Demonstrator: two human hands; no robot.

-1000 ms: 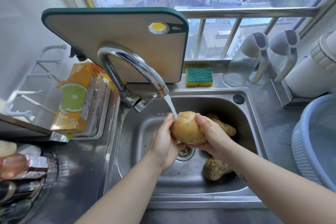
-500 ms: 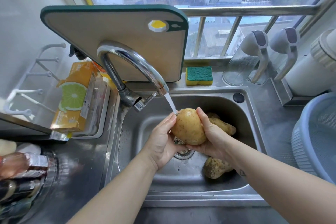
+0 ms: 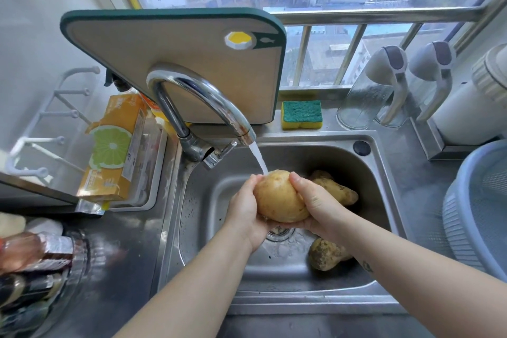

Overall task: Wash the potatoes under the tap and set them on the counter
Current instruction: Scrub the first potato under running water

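Note:
A large yellow potato (image 3: 277, 196) is held over the steel sink (image 3: 384, 173), its top under the stream from the curved chrome tap (image 3: 197, 96). My left hand (image 3: 244, 214) cups its left side and my right hand (image 3: 318, 206) wraps its right side and underside. Two more potatoes lie in the basin: one long potato (image 3: 340, 189) behind my right hand, one dirty potato (image 3: 326, 254) near the drain, partly hidden by my right forearm.
A cutting board (image 3: 175, 63) leans behind the tap. A green-yellow sponge (image 3: 301, 114) lies on the sink's back ledge, two clear jugs (image 3: 384, 90) to its right. A blue basket (image 3: 477, 214) stands on the right counter. An orange box (image 3: 115, 148) and bottles (image 3: 33, 255) sit on the left.
The potato has been turned slightly in my hands under the water. My right fingers have shifted over its top; both hands stay in the same spot.

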